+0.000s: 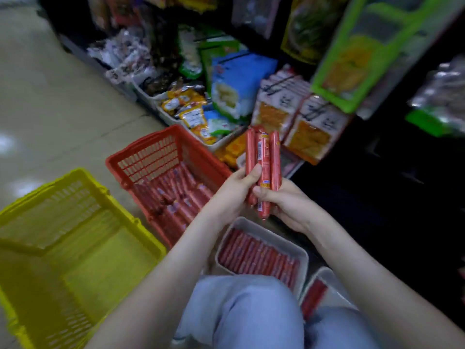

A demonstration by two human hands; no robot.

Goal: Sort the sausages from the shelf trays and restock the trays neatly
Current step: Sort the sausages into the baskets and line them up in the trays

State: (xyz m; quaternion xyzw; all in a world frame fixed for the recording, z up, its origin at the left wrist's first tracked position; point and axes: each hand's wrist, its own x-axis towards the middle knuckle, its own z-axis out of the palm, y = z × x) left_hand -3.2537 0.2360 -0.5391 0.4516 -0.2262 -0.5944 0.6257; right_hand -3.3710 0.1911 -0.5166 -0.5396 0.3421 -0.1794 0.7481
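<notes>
Sausages (264, 167) upright btwn both hands (234, 195) (289, 205)

A knee (334, 328) hides part of the right tray (325, 272); shelf packets (251, 13) blurred.

Baskets (203, 153), tray (276, 238) on floor (50, 109)

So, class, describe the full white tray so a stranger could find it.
Find the red basket on the floor. Just right of it, by the knee, lies a white tray. Unlike the partly filled tray beside it, it is packed with sausages.
</notes>
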